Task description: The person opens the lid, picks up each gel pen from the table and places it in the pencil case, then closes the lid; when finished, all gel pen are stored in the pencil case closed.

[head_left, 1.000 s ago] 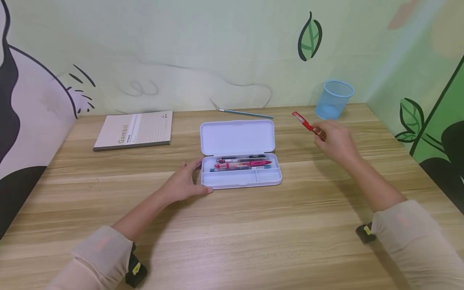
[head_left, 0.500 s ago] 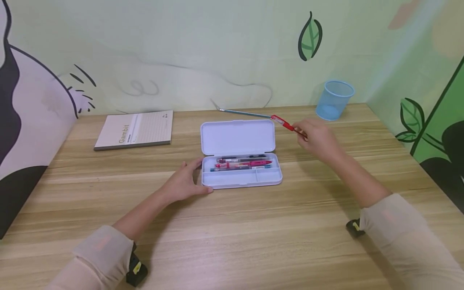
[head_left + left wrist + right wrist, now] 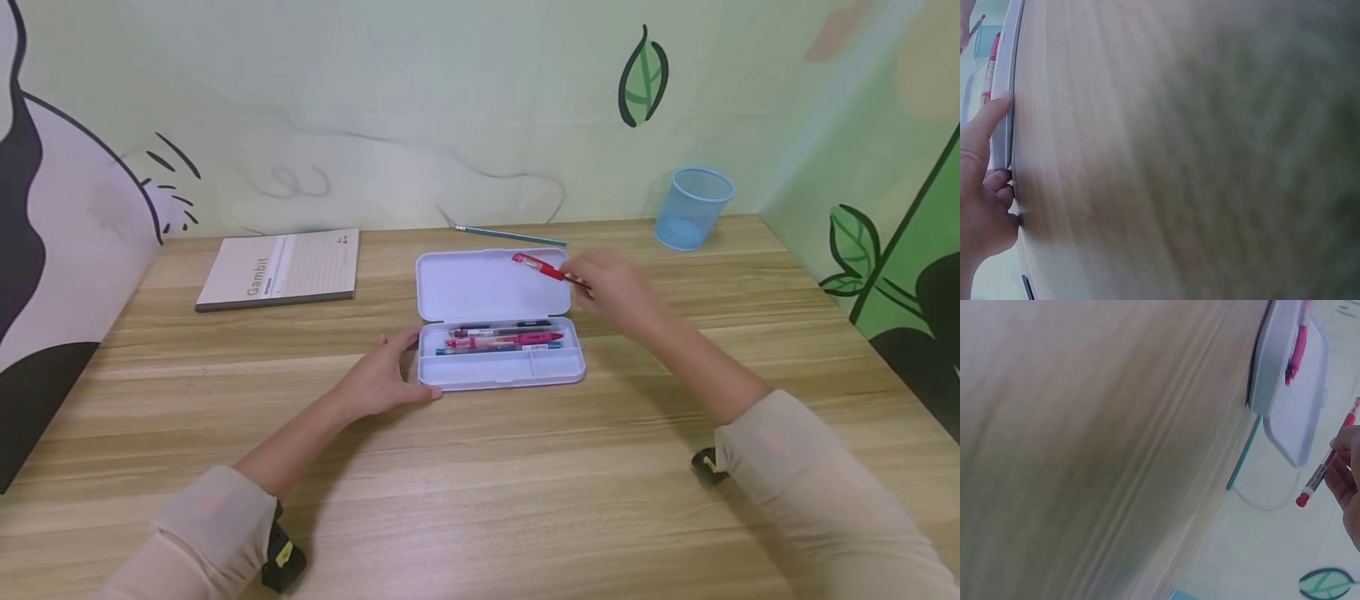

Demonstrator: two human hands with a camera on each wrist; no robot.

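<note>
My right hand [image 3: 613,293] pinches a red pen [image 3: 538,266] in the air near the right side of the raised lid [image 3: 480,287]. The right wrist view shows this pen [image 3: 1317,479] held between thumb and fingers, both ends sticking out. A pale lilac pencil case [image 3: 472,373] lies open on the table. Several pens [image 3: 517,338], one of them pink, lie in its long rear compartment. At the case's left end, my left hand [image 3: 378,377] holds it, thumb at the front edge and fingers around the left side. The left wrist view shows the thumb [image 3: 999,106] against the front wall.
Behind the lid, a teal pencil [image 3: 510,236] lies by the wall. A blue mesh cup [image 3: 692,218] stands at the back right of the wooden table [image 3: 480,483]. To the back left lies a notebook [image 3: 300,267]. A painted wall closes off the far side.
My right hand has moved left with the red pen, from near the blue cup to in front of the case's lid. The left hand and the case have stayed put.
</note>
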